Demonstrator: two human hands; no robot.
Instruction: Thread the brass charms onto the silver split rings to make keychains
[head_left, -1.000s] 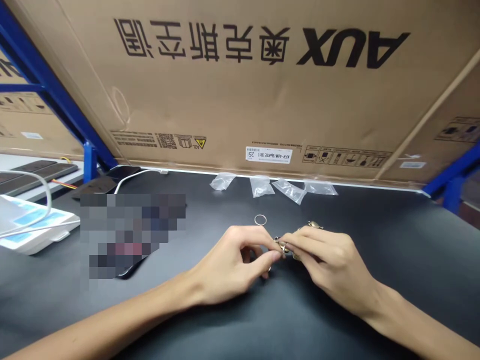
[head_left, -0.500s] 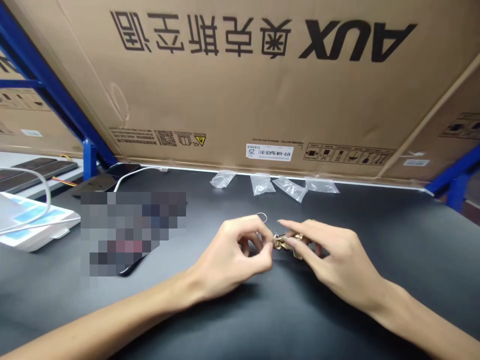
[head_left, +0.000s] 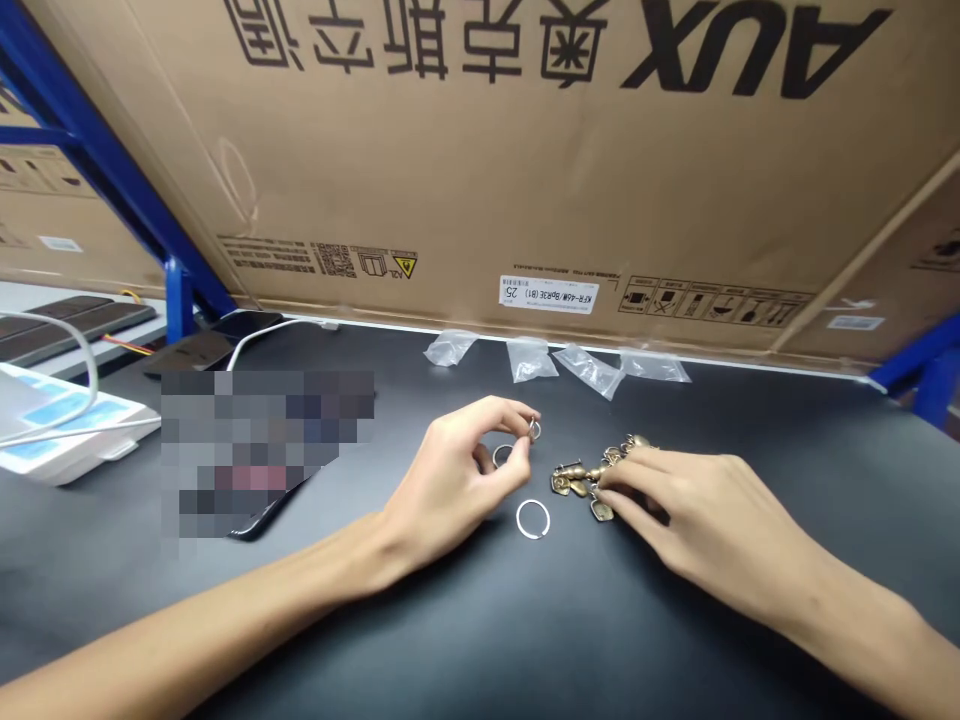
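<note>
My left hand (head_left: 465,470) is closed, with thumb and fingertips pinching a small silver ring (head_left: 535,429). Behind its thumb, a larger thin ring (head_left: 501,457) shows in part. A split key ring (head_left: 533,519) lies flat on the black tabletop, just below the left fingertips. Across from it, my right hand (head_left: 675,490) has its fingers closed over a bunch of brass charms (head_left: 579,478) with small links. One squarish charm (head_left: 602,510) hangs out below the right fingertips. The palm hides part of the bunch, so the exact grip is partly covered.
Several clear plastic bags (head_left: 592,371) lie along the table's back edge, before a large cardboard box (head_left: 450,180). A dark phone-like object (head_left: 262,515), mostly blurred out, is at left near a white cable (head_left: 274,330) and a white box (head_left: 67,425). Blue frame posts (head_left: 178,300) flank the table.
My left hand has moved slightly up and left, away from the brass charms, with a small ring in its fingertips. My right hand has shifted right. The flat key ring is now visible.
</note>
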